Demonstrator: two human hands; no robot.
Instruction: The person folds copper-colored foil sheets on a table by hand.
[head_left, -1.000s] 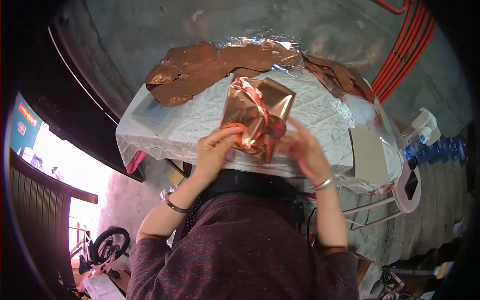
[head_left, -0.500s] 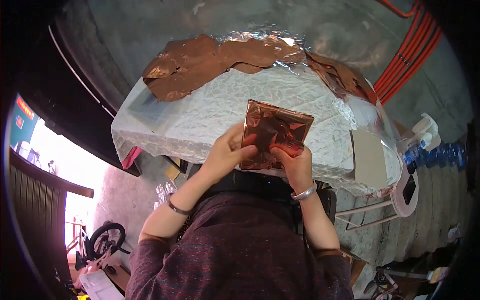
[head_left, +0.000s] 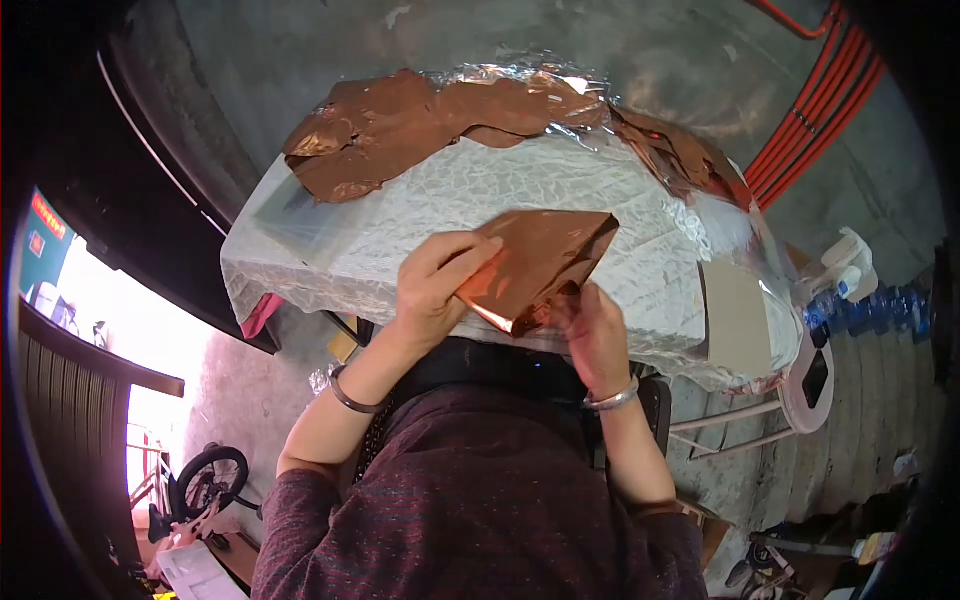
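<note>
A folded copper-coloured foil piece (head_left: pixel 545 255), flat and shiny, is held over the near edge of the table, tilted with one corner pointing to the upper right. My left hand (head_left: pixel 435 285) grips its left side, thumb on top and the other fingers partly hidden. At the foil's lower right edge, my right hand (head_left: pixel 598 338) has its fingers curled against the loose layers; they are slightly blurred. Larger flat copper foil sheets (head_left: pixel 390 130) with rounded outlines, like deflated balloons, lie along the table's far side.
A white patterned cloth covers the table (head_left: pixel 350 250). More copper foil (head_left: pixel 690 160) and white strips (head_left: pixel 690 220) lie at right, near a grey-brown board (head_left: pixel 737 315). A stool (head_left: pixel 808 385) holding a dark phone-like object and blue plastic bottles (head_left: pixel 880 310) stand beyond.
The foil piece has turned from nearly upright to slanted and shows a smoother face. My left hand has shifted left and up its side; my right hand has dropped slightly at the lower edge.
</note>
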